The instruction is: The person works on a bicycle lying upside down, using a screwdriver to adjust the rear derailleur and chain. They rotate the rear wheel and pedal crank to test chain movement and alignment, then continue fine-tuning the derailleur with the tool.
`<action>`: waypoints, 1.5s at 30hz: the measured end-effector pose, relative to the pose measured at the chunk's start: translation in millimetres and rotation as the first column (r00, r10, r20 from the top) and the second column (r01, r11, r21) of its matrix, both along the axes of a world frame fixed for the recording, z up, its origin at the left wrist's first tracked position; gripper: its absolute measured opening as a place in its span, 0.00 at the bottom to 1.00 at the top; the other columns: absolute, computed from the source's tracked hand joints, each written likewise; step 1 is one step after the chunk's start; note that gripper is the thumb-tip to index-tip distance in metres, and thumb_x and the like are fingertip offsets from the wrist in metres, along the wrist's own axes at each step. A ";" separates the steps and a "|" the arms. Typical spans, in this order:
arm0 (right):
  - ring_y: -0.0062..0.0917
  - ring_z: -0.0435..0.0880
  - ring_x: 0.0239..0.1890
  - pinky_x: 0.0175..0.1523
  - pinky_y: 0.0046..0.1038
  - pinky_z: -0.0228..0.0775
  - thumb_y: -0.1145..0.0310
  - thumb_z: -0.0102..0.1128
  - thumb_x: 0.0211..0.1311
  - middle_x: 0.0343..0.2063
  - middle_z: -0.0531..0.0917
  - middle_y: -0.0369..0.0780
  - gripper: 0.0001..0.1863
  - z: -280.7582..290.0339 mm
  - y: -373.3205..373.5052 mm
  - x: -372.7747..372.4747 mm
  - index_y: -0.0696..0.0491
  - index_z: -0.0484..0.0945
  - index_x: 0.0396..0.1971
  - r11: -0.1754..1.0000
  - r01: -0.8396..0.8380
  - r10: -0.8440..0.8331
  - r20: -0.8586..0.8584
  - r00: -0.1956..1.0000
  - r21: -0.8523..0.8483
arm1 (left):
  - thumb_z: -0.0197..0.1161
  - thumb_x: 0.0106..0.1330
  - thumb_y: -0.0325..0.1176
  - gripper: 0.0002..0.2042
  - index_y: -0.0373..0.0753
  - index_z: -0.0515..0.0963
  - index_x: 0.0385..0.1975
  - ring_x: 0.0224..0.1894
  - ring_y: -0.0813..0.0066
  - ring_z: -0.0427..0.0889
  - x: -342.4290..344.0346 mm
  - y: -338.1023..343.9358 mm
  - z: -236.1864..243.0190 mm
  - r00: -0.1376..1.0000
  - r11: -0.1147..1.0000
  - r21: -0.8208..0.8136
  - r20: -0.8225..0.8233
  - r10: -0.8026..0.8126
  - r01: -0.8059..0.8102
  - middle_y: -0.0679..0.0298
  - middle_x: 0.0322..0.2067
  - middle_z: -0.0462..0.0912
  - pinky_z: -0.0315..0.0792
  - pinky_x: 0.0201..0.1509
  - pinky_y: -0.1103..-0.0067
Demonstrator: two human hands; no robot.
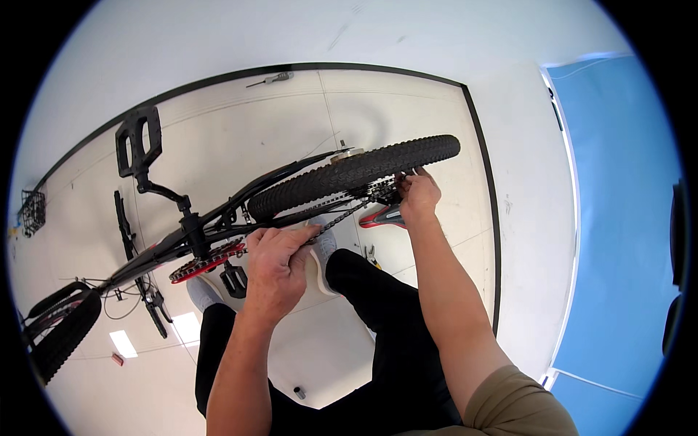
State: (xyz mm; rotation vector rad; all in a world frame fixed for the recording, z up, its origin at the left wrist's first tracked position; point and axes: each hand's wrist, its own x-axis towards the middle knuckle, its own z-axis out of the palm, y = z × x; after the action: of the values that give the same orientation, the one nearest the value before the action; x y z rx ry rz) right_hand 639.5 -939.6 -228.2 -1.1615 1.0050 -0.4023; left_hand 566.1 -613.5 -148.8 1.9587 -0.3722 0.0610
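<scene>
A black bicycle (156,254) stands upside down before me. My left hand (275,265) is closed in a pinch on the bicycle chain (340,217), between the red chainring (211,263) and the rear wheel. At the rear hub, my right hand (419,195) has its fingers curled on the rear derailleur (385,192), just below the knobby rear tyre (363,168); its fingertips are partly hidden. The crank carries a black pedal (139,142) pointing up and away, and a second pedal (233,280) hangs by my left wrist.
Under the rear wheel shows a red and grey saddle (385,216). Pliers (372,257) lie near my knee, a screwdriver (273,78) by the far wall, a metal socket (299,392) between my legs. The front wheel (67,330) is far left; a blue panel (611,218) stands right.
</scene>
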 end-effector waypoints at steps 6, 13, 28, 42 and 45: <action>0.27 0.77 0.31 0.36 0.28 0.72 0.83 0.50 0.58 0.34 0.79 0.42 0.13 -22.4 -16.9 -7.4 0.65 0.80 0.41 0.999 -0.041 0.036 -0.221 0.975 -0.017 | 0.65 0.62 0.20 0.13 0.41 0.85 0.45 0.39 0.64 0.80 -3.5 2.0 -12.6 0.999 0.989 0.145 -0.009 0.043 -0.041 0.62 0.36 0.86 0.67 0.57 0.71; 0.22 0.74 0.29 0.33 0.25 0.66 0.80 0.50 0.55 0.30 0.79 0.39 0.16 91.5 74.3 -36.9 0.63 0.81 0.42 0.991 -0.005 -0.003 -0.055 0.998 -0.132 | 0.67 0.60 0.21 0.13 0.40 0.85 0.45 0.40 0.61 0.80 -0.4 11.9 -10.3 0.997 0.978 0.201 -0.038 0.069 -0.060 0.61 0.36 0.86 0.69 0.54 0.70; 0.26 0.81 0.32 0.35 0.31 0.71 0.67 0.46 0.68 0.32 0.83 0.41 0.13 31.7 248.9 -107.7 0.56 0.81 0.40 0.569 -0.326 0.591 -0.101 0.800 0.755 | 0.69 0.60 0.25 0.15 0.31 0.83 0.47 0.38 0.64 0.85 6.1 -9.2 26.5 0.966 0.978 0.206 -0.246 0.081 -0.029 0.52 0.37 0.86 0.76 0.46 0.74; 0.43 0.82 0.53 0.55 0.38 0.74 0.61 0.64 0.60 0.47 0.84 0.50 0.20 68.3 267.6 -157.0 0.59 0.80 0.47 0.515 -0.837 0.832 0.126 0.540 0.183 | 0.61 0.73 0.44 0.25 0.33 0.72 0.63 0.23 0.79 0.73 92.9 -167.6 -22.2 0.469 0.890 0.130 -0.877 -0.102 0.436 0.65 0.29 0.79 0.70 0.30 0.79; 0.38 0.81 0.53 0.55 0.36 0.74 0.63 0.64 0.62 0.49 0.82 0.48 0.21 75.7 267.1 -151.9 0.59 0.77 0.51 0.498 -0.801 0.799 0.184 0.572 0.332 | 0.61 0.74 0.42 0.20 0.34 0.76 0.57 0.21 0.83 0.69 94.3 -175.4 -39.4 0.506 0.920 0.095 -0.854 -0.121 0.380 0.66 0.28 0.78 0.66 0.27 0.81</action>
State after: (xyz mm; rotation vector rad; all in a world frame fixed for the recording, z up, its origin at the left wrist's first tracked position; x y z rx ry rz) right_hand 487.6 -672.5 -152.5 -1.1273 0.3923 0.5453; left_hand 660.4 -788.8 -188.2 1.9216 -0.0020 -1.1731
